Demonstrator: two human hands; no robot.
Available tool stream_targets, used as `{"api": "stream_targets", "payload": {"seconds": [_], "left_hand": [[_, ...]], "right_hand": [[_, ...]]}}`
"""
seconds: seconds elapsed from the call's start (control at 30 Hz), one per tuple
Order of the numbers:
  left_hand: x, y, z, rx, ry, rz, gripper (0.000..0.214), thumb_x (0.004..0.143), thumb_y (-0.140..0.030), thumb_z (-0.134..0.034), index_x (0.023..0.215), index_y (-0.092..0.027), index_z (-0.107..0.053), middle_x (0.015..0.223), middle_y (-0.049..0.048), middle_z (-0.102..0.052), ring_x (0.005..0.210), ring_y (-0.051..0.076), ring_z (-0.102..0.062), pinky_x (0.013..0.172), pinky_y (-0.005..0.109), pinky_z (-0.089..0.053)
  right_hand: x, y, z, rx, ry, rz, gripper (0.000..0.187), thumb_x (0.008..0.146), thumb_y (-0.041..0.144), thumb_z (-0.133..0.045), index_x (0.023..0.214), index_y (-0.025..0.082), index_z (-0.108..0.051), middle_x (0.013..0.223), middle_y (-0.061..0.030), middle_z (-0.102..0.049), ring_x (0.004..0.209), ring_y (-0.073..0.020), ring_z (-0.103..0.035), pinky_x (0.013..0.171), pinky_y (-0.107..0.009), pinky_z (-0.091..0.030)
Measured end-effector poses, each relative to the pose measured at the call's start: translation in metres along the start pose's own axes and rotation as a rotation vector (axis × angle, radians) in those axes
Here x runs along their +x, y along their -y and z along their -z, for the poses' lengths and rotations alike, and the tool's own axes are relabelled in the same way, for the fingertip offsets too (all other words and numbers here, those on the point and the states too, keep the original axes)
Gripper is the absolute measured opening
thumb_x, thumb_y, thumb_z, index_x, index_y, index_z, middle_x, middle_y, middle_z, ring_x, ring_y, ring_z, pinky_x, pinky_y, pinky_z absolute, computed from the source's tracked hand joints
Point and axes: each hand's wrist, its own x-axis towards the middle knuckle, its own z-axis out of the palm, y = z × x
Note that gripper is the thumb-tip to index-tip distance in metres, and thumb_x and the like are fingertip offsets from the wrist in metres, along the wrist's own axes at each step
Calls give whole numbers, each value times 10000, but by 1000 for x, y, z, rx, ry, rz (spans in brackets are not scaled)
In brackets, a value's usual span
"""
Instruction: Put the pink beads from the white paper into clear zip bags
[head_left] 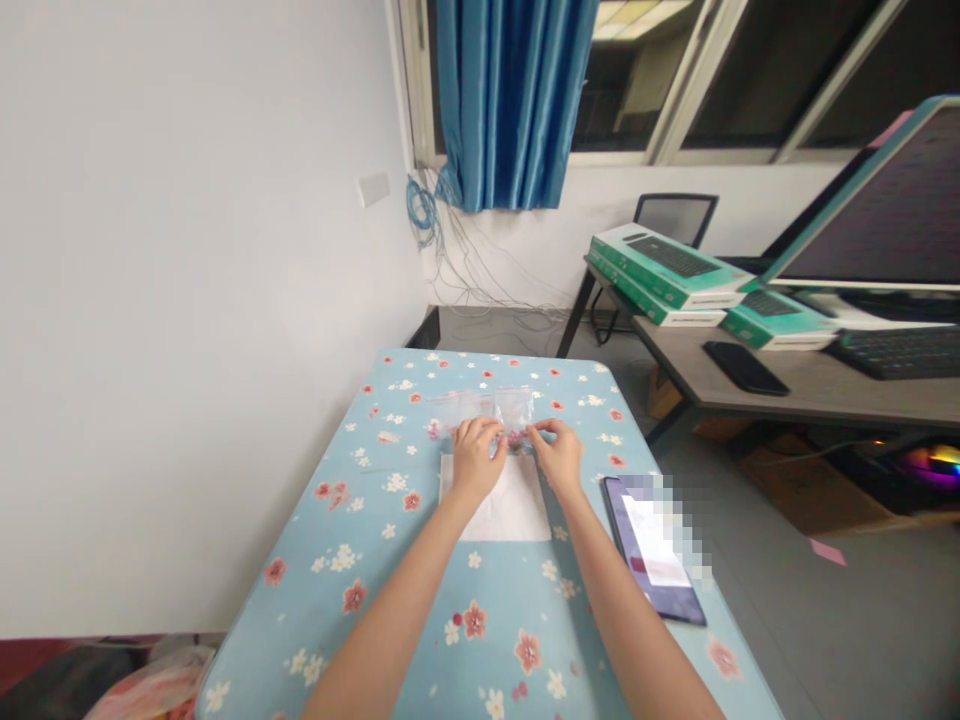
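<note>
On the blue flowered table (390, 590), my left hand (474, 458) and my right hand (556, 452) meet, fingers curled in a pinch. Between the fingertips is a small clear plastic bag (514, 410) with tiny pink things at its near edge. Both hands grip that near edge. A second clear bag (459, 408) lies just to its left. A white sheet of paper (504, 508) lies flat under and behind my wrists.
A dark tablet (654, 555) lies at the table's right edge. To the right stands a grey desk (787, 395) with green keyboard boxes (664, 265), a black phone (744, 367), a monitor (885, 205) and a keyboard. A white wall runs along the left.
</note>
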Motion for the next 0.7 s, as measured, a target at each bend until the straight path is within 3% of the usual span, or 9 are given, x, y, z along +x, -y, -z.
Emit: {"api": "stream_targets", "payload": {"seconds": [0.2,0.37,0.47,0.57,0.7], "left_hand": [[-24,-8,23,-309,-80,90,175,820,-231,-578,989,-200,-612,991,60,-644,973,195,-567,882,370,-446],[-48,-4,36,-594,0,367,635,756,-374,-661,1316,-235,-395,1253,116,-540,1117,228,-539,908,388,-446],[-57,2,37,-773,20,456,829,726,-415,-678,1405,-235,-239,1338,146,-457,1176,236,-505,931,377,-447],[-62,8,36,-852,22,463,853,712,-406,-685,1407,-231,-224,1285,133,-493,1100,214,-555,905,355,-470],[-65,10,33,-837,-61,484,764,703,-372,-693,1345,-216,-310,1089,85,-586,912,174,-622,833,338,-504]], "right_hand": [[-14,19,11,335,18,66,243,776,410,-551,723,180,-605,735,-44,-650,724,-191,-590,735,-325,-436],[-56,48,15,449,25,177,178,807,357,-582,751,189,-598,718,-17,-626,705,-167,-572,707,-301,-436],[-82,59,12,455,113,311,172,840,323,-551,725,199,-584,716,-17,-611,722,-169,-554,714,-305,-430],[-97,63,8,448,205,357,139,845,286,-534,738,203,-562,741,-22,-593,740,-174,-547,709,-304,-435],[-99,63,11,383,376,382,120,842,295,-546,789,197,-590,781,-28,-602,760,-181,-559,717,-306,-452]]}}
